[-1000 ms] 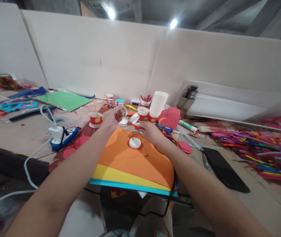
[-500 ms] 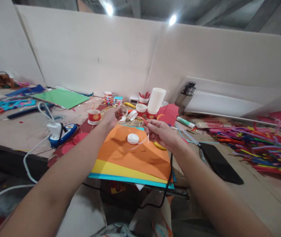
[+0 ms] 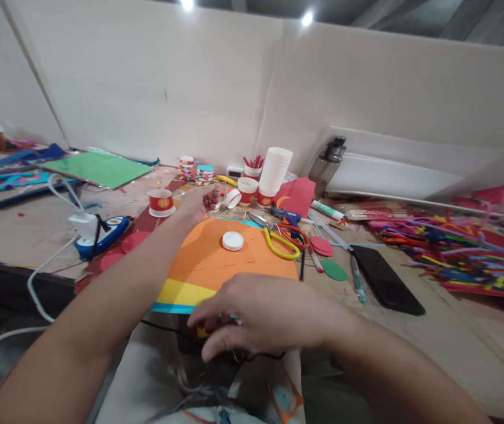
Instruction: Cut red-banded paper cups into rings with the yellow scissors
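Observation:
My left hand (image 3: pixel 204 203) reaches over the far edge of the orange sheet (image 3: pixel 207 250), its fingers curled; what they grip, if anything, is hidden. Just right of those fingers are a pale ring and a tipped white cup piece with a red band (image 3: pixel 233 199). My right hand (image 3: pixel 252 315) hovers low over the front edge of the stacked sheets and my lap, thumb and fingers apart, nothing visible in it. On the orange sheet lies a round white lid (image 3: pixel 233 241). Yellow-and-red-handled scissors (image 3: pixel 282 242) rest at the sheet's right side.
A stack of white paper cups (image 3: pixel 277 171) stands behind, with red cups beside it. At right lie a blue glue gun (image 3: pixel 286 216), a black phone (image 3: pixel 386 280) and many pipe cleaners (image 3: pixel 459 247). A blue power strip (image 3: pixel 104 235) with cords sits left, beside a red-banded cup (image 3: pixel 161 202).
My right hand has let go of the thin red-orange strip and dropped toward my lap, uncovering the scissors and glue gun. My left hand stays near the cups. The view has shifted slightly.

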The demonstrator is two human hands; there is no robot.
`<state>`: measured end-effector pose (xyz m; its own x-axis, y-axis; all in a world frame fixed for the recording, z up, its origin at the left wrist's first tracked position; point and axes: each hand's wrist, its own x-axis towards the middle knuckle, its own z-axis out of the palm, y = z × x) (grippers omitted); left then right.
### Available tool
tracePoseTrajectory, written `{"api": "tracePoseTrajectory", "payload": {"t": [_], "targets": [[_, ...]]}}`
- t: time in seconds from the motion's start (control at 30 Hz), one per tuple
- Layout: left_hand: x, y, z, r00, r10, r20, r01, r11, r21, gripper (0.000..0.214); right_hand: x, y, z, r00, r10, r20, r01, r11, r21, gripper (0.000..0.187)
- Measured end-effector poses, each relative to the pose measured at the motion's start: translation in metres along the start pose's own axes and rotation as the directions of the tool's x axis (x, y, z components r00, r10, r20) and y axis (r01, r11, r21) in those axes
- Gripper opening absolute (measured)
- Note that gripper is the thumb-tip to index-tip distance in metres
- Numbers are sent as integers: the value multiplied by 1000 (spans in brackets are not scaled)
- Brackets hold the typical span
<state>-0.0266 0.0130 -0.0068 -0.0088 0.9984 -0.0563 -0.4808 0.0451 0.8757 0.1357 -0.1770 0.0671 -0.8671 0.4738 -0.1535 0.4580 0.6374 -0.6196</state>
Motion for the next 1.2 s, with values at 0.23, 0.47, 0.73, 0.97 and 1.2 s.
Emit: {"api": "tracePoseTrajectory", "payload": {"t": [0.23,0.47,0.73,0.97,1.2], "targets": [[2,-2,-1,999,-5,39,5,1000,-3,12,29,71,-41,774,104,-624,-210,972,-100,20],[0,-3,-1,991,-81,110,74,995,66,12,44,122,-16,864,212,-456,-344,911,-227,48],[-9,-6,5,982,-121,145,89,974,208,12,37,149,-27,479,215,-851,-412,911,-2,40],[-15,-21,8,958,-202,204,82,874,479,15,39,154,-21,438,123,-891,-390,919,-65,40],[-18,-26,9,976,-36,215,-174,469,866,19,40,164,-16,516,118,-849,-467,869,-163,43]]}}
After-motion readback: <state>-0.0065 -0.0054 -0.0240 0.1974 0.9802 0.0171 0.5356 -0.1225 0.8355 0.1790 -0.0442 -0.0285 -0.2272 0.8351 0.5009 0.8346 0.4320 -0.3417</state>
